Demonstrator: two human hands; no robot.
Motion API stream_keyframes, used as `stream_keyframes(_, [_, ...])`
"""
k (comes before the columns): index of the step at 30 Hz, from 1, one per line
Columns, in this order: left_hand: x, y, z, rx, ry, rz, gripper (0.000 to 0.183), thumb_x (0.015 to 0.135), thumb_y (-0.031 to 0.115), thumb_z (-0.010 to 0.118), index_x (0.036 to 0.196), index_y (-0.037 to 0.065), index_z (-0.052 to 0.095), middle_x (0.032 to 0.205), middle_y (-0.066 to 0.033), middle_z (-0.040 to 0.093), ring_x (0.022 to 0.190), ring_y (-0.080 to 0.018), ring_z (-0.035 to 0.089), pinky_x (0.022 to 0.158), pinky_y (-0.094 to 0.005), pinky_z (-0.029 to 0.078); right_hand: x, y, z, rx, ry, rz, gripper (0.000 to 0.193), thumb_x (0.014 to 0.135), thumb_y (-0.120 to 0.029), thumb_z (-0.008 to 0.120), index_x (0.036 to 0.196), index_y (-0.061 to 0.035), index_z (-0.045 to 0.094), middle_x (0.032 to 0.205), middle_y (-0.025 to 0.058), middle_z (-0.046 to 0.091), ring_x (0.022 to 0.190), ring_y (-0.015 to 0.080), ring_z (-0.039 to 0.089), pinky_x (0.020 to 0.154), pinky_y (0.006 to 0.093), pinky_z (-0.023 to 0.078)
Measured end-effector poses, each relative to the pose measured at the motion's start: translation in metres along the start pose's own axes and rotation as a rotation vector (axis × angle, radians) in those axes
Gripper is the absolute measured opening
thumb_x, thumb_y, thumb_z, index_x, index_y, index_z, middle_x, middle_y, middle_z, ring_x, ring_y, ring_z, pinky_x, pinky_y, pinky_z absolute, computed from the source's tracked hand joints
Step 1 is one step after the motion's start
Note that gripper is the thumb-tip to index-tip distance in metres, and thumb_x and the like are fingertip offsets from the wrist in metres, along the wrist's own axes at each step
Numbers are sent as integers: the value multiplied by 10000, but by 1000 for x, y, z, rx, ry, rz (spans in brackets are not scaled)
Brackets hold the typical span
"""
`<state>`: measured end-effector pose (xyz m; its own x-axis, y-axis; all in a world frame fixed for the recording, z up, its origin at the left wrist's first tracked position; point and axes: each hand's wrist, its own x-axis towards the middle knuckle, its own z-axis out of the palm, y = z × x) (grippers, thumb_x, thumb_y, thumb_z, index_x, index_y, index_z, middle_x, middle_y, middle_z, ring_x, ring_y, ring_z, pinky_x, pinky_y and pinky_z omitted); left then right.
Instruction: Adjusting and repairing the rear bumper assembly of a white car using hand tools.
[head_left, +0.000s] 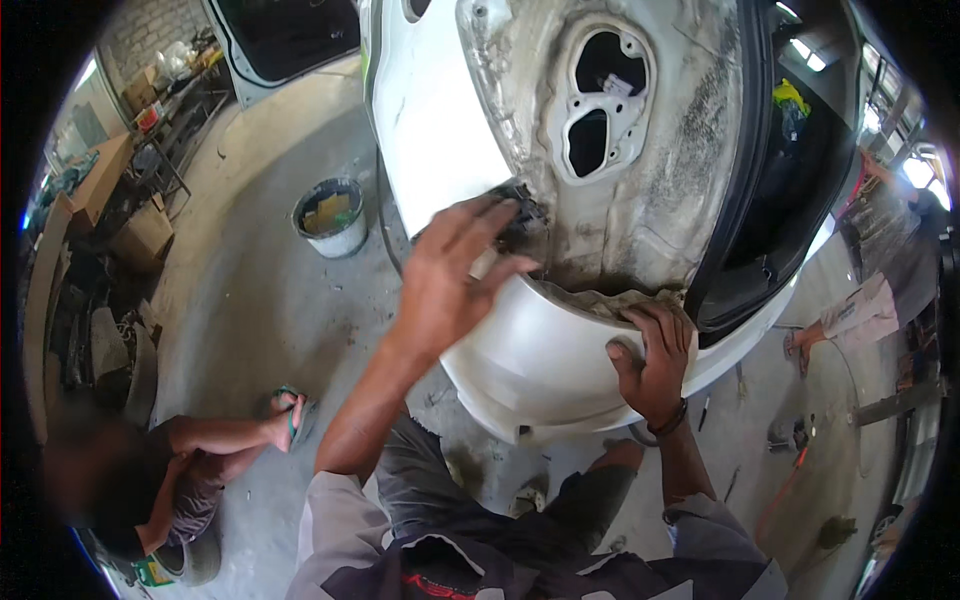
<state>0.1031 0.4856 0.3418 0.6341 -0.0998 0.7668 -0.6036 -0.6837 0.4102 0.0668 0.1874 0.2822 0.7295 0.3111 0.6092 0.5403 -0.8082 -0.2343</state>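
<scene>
A white car body (430,110) stands in front of me, with a white bumper (540,350) along its near end. Between the body panel and the dark window frame lies a dirty bare-metal recess (600,225) with openings in it. My left hand (445,275) is over the corner where panel and bumper meet, beside a dark, ragged gap (522,222); its fingers are spread, slightly blurred, and I see nothing held. My right hand (655,360) has its fingers hooked over the bumper's upper edge, thumb against the outer face.
On the floor at left stands a bucket (335,235) with yellowish pieces inside. A person (190,470) sits low at the lower left; another person's leg (845,315) shows at right. Cardboard boxes (100,180) and parts line the left wall. An orange hose (785,490) lies at right.
</scene>
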Motion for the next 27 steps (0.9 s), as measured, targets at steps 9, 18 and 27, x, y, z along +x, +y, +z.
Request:
stream_keyframes(9, [16,-2,24,164,109,136,424,792,154,849,1193,112,718,1065,-129,602,967,-313,606,840,-425,509,-9,12,14,-9,148,-109,449,931,-375,689,1231,-43,649,1213,156,651,1121,348,586,1021,493,378])
stream_keyframes(18, [-7,-39,28,-473,185,-55,484,965,182,729,1406,49,580,1116,-100,682,1026,-206,646,933,-328,497,-6,11,13,-16,201,-144,378,944,-371,697,1137,-48,659,1164,146,672,1089,339,601,993,488,383])
stream_keyframes(27, [-272,-144,104,-826,18,-1589,727,1083,584,354,1513,7,456,1438,-166,564,1255,-299,536,1094,-436,396,-4,13,9,27,232,-105,312,947,-329,711,1081,-51,669,1089,125,708,1081,329,628,981,464,401])
